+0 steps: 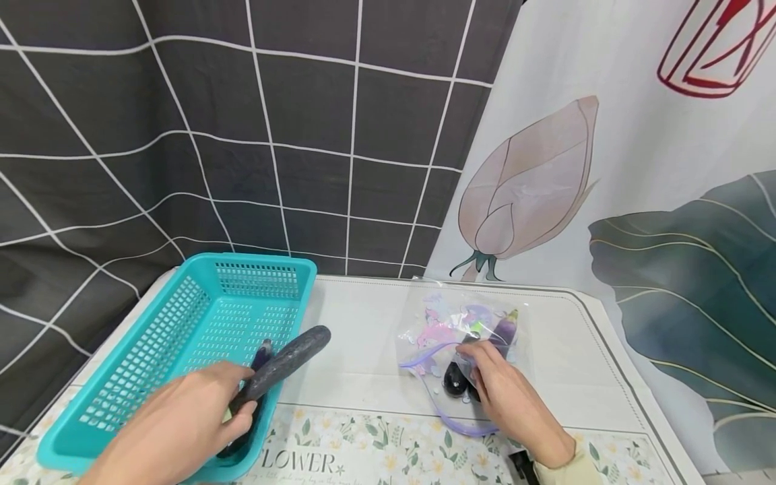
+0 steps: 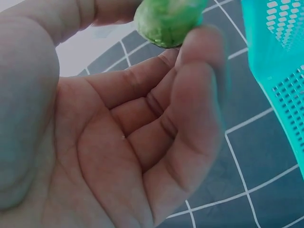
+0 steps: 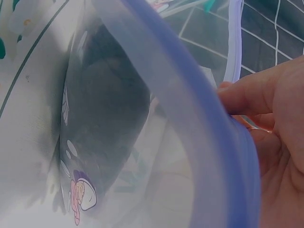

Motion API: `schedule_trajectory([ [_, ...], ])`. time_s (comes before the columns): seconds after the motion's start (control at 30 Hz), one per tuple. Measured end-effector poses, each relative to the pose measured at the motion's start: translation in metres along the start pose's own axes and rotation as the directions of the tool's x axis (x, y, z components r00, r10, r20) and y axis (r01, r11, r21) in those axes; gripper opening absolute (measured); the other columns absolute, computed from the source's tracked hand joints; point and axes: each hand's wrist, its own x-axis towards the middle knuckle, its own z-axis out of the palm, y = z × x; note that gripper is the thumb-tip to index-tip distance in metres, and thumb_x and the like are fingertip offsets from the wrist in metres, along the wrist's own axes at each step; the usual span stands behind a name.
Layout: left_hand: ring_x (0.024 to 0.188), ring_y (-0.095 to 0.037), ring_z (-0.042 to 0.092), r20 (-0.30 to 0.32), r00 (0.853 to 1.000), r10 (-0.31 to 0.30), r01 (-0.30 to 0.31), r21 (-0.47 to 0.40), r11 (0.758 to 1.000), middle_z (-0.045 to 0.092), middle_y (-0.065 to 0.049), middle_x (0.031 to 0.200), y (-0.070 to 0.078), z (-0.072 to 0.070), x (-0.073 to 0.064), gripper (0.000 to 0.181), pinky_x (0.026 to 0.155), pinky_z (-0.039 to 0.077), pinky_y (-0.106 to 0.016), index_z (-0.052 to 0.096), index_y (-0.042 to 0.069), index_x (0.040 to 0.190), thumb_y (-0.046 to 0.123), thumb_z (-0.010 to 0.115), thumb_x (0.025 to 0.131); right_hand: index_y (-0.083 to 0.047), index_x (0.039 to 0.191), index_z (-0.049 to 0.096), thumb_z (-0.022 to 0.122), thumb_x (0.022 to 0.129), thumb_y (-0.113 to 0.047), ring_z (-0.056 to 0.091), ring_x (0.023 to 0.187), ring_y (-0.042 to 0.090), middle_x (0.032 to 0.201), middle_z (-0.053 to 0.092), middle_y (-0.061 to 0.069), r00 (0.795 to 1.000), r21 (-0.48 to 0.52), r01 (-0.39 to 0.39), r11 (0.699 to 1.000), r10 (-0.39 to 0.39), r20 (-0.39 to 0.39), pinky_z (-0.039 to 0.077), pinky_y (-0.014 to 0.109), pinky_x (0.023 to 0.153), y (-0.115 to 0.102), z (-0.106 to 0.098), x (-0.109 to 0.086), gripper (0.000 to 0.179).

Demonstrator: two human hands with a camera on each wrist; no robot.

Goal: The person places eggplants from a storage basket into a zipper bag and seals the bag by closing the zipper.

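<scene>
My left hand [image 1: 182,417] grips a long, nearly black eggplant [image 1: 291,360] by its green end [image 2: 168,21], above the right side of the turquoise basket [image 1: 206,269]. The eggplant tilts up to the right, its free end past the basket rim. Beneath it, another dark eggplant [image 1: 262,353] lies in the basket, partly hidden. My right hand [image 1: 509,397] pinches the purple-edged mouth of a clear zip bag [image 1: 418,316], which stands open towards me. Inside the bag are a purple eggplant [image 1: 504,330] and a shiny black, rounded vegetable [image 1: 455,378], partly covered by the hand.
The white table [image 1: 345,323] has a floral strip [image 1: 388,441] along its front. A dark gridded cloth [image 1: 315,155] hangs behind the basket, and a white flower-print curtain [image 1: 545,222] hangs behind the bag.
</scene>
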Motion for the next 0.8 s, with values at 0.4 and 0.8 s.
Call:
schedule_trajectory([
  [0.4, 0.067, -0.009, 0.047, -0.047, 0.996, 0.072, -0.076, -0.081, 0.994, 0.054, 0.01, 0.076, 0.02, 0.014, 0.0, 0.025, 0.06, 0.044, -0.032, 0.072, 0.015, 0.104, 0.026, 0.079, 0.083, -0.005, 0.126, 0.058, 0.062, 0.089, 0.01, 0.063, 0.088, 0.014, 0.117, 0.058, 0.005, 1.0, 0.003, -0.013, 1.0, 0.013, 0.016, 0.053, 0.026, 0.067, -0.001, 0.0, 0.0, 0.04],
  [0.8, 0.061, -0.002, 0.044, -0.088, 0.982, 0.17, -0.183, -0.178, 0.967, 0.047, 0.014, 0.071, 0.038, 0.028, 0.005, 0.008, 0.055, 0.037, -0.023, 0.067, 0.023, 0.087, 0.023, 0.075, 0.085, -0.005, 0.125, 0.058, 0.062, 0.089, 0.01, 0.063, 0.086, 0.015, 0.117, 0.059, 0.005, 1.0, 0.007, -0.005, 1.0, 0.005, 0.004, 0.052, 0.025, 0.064, -0.001, -0.001, 0.0, 0.04],
])
